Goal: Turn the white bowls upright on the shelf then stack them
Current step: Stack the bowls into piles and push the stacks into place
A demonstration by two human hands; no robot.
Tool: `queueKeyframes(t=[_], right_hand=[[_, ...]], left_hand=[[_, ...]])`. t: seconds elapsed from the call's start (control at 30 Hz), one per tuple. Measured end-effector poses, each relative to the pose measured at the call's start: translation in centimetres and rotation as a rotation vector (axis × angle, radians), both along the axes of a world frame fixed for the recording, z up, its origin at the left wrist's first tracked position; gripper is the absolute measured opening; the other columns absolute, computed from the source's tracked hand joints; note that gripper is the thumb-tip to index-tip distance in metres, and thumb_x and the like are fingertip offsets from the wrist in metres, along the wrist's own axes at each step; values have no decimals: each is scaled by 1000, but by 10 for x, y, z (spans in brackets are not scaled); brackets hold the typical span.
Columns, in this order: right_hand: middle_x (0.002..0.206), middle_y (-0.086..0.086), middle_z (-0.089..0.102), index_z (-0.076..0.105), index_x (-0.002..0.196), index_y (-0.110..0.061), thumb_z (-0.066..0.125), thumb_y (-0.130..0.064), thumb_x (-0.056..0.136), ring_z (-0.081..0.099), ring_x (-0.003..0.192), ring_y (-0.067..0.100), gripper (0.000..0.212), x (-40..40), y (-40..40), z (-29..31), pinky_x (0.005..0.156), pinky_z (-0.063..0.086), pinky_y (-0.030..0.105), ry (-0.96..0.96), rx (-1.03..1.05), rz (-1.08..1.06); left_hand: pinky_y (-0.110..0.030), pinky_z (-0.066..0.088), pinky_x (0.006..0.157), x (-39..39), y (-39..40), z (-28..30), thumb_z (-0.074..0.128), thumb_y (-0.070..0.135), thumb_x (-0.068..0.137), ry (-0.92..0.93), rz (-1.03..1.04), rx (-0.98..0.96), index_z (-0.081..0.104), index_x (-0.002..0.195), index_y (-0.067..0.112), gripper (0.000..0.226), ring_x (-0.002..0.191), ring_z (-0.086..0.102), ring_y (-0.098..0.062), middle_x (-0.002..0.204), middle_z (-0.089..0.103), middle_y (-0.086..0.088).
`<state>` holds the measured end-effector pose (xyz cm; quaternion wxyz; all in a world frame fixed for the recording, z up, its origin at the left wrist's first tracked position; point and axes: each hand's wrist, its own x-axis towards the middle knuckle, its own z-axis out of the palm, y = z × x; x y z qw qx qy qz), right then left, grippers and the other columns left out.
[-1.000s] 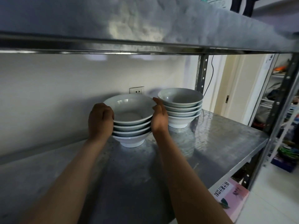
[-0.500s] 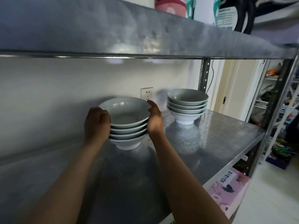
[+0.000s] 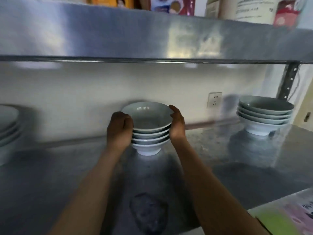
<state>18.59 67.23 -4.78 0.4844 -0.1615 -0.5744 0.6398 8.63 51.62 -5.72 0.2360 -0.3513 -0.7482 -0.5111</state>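
Since the earlier frame the held stack of bowls (image 3: 150, 131) has slid left, farther from the second stack (image 3: 264, 116), and a third stack (image 3: 6, 126) now shows at the left edge. Nearest, a pink and green box (image 3: 286, 216) sits below the shelf (image 3: 237, 170). Left hand (image 3: 119, 129) and right hand (image 3: 177, 124) clasp the four upright, nested white bowls. Behind, a wall socket (image 3: 214, 100).

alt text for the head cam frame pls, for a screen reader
Both hands, left hand and right hand, clasp opposite sides of a stack of upright white bowls on a metal shelf. A second bowl stack stands apart at right.
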Motion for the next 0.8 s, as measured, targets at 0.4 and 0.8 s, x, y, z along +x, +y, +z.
queueKeyframes(t=[0.4,0.8], right_hand=[[108,-3,68,66,109,-28,41,-18,88,61,105,20,34,-97,-154,-6,89,45,29,-37,2,296],[112,2,68,69,98,-37,43,-26,75,60,113,25,36,-144,-191,-12,104,44,43,6,7,327]], left_hand=[[-35,41,81,-47,-181,4,32,36,81,-31,210,45,58,71,13,36,88,55,-24,84,59,-6],[-40,12,121,-80,-220,0,26,32,83,30,361,10,72,100,8,55,133,45,-25,122,66,-11]])
